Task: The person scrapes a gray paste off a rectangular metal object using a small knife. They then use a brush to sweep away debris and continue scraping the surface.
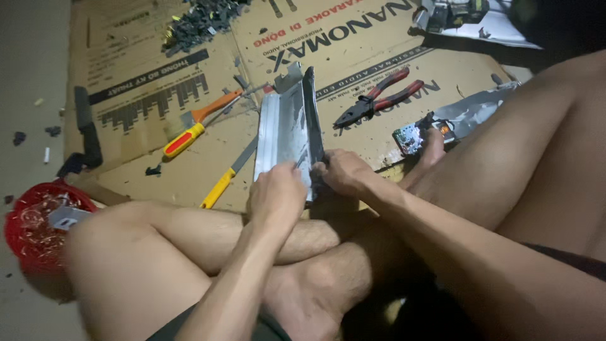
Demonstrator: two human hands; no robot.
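I sit cross-legged on flattened cardboard (158, 95). A long grey metal bracket (285, 129) with a black edge stands in front of me, its near end resting by my legs. My left hand (276, 196) is closed at the bracket's near end, and a thin tool tip pokes out of the fist against the metal. On the black right edge of the same end, my right hand (344, 172) has its fingers clamped.
Red-handled pliers (379, 95) lie right of the bracket, a small circuit board (410, 139) by my foot. Yellow and orange screwdrivers (189, 136) lie to the left. A pile of dark scrap (199, 22) sits at the top, a red basket (38, 218) at lower left.
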